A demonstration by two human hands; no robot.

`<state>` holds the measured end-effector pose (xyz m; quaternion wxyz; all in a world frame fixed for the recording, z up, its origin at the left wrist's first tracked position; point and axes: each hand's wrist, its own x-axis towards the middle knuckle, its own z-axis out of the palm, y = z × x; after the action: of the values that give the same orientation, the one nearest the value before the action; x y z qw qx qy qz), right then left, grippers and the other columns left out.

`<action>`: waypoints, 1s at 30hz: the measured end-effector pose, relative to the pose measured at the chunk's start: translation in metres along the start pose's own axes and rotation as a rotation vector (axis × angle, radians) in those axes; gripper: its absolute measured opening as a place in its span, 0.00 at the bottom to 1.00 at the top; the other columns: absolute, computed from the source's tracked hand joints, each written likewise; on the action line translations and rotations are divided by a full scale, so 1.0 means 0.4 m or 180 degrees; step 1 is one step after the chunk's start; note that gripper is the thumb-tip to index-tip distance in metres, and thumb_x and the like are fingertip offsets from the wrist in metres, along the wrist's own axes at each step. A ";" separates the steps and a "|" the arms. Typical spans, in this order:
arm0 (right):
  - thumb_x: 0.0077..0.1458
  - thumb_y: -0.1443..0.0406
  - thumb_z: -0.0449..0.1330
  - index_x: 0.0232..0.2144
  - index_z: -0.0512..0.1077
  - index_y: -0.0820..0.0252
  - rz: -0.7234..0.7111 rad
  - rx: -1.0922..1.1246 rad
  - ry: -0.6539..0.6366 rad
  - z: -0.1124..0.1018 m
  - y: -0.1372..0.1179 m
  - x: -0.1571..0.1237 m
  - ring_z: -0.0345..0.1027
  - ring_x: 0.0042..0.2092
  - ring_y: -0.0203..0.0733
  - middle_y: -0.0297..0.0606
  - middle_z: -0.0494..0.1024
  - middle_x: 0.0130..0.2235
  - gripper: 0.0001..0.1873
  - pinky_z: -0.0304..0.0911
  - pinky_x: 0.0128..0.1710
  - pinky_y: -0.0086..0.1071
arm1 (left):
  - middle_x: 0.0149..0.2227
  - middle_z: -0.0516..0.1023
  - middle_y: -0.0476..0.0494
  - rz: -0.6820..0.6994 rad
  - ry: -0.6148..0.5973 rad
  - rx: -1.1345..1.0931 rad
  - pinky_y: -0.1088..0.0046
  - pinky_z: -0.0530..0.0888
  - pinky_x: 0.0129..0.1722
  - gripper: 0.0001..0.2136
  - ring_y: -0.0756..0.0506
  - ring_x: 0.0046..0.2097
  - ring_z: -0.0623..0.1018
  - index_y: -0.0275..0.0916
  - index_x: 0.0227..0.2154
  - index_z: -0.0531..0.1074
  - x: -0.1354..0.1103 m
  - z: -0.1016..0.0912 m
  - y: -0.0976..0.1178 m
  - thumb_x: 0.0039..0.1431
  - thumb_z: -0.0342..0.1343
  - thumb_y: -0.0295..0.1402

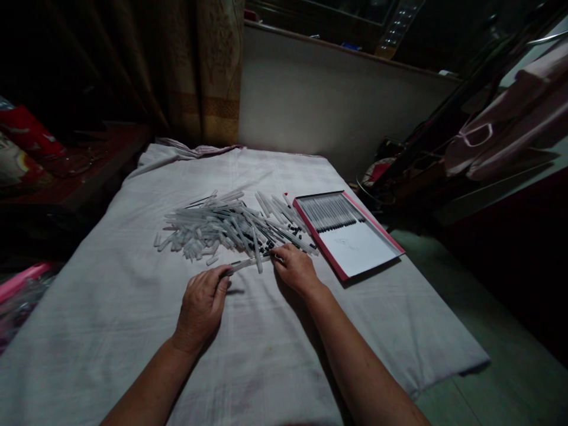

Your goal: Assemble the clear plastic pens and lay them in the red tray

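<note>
My left hand (202, 302) is closed around one end of a clear pen (244, 264) with a dark part near the fingers. The pen is raised a little above the cloth and points to the right. At its other end, my right hand (295, 266) has thumb and fingers pinched together; what lies between them is too small to make out. Just beyond both hands spreads a loose pile of pen parts (213, 225): clear barrels, whitish caps and thin dark refills. Small black plugs (268, 244) lie close to my right fingertips.
A shallow red-edged box (377, 251) stands right of the pile, with a row of pens (332, 213) along its far side. A pale cloth (248, 355) covers the table. Left is a dark red side table (89, 160); behind are a curtain (219, 77) and a wall (302, 94).
</note>
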<state>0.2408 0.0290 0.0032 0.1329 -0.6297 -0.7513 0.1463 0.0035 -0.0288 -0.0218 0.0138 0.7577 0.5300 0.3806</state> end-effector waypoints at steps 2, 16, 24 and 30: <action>0.61 0.64 0.58 0.47 0.78 0.52 0.0078 -0.0105 -0.0053 -0.002 -0.008 0.010 0.74 0.45 0.44 0.41 0.79 0.47 0.13 0.65 0.42 0.32 | 0.40 0.83 0.43 -0.0042 -0.0032 -0.0015 0.66 0.73 0.44 0.12 0.42 0.42 0.80 0.40 0.45 0.73 0.000 0.002 -0.003 0.70 0.46 0.37; 0.44 0.61 0.67 0.33 0.78 0.59 0.0917 0.4273 -0.0213 0.044 -0.027 -0.038 0.66 0.24 0.32 0.35 0.81 0.31 0.12 0.61 0.25 0.27 | 0.41 0.83 0.42 0.0275 -0.0147 0.0055 0.65 0.72 0.44 0.11 0.42 0.42 0.80 0.40 0.47 0.73 -0.002 0.003 0.002 0.70 0.48 0.35; 0.39 0.63 0.70 0.31 0.80 0.58 0.0853 0.4627 -0.0308 0.037 -0.064 -0.072 0.61 0.23 0.29 0.32 0.79 0.28 0.13 0.57 0.24 0.25 | 0.42 0.83 0.42 0.0347 -0.0212 0.0060 0.64 0.72 0.44 0.11 0.42 0.43 0.80 0.41 0.48 0.72 -0.005 0.007 0.005 0.69 0.49 0.34; 0.45 0.59 0.68 0.34 0.81 0.58 0.0392 0.4108 -0.0046 0.065 -0.047 -0.070 0.68 0.28 0.35 0.34 0.80 0.30 0.12 0.64 0.29 0.29 | 0.42 0.83 0.42 0.0278 -0.0250 0.0015 0.63 0.73 0.44 0.12 0.42 0.42 0.80 0.41 0.48 0.73 -0.004 0.010 0.010 0.70 0.47 0.36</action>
<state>0.2184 -0.0031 -0.0140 0.4710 -0.4641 -0.4756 0.5801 0.0088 -0.0304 -0.0238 0.0162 0.7945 0.4963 0.3496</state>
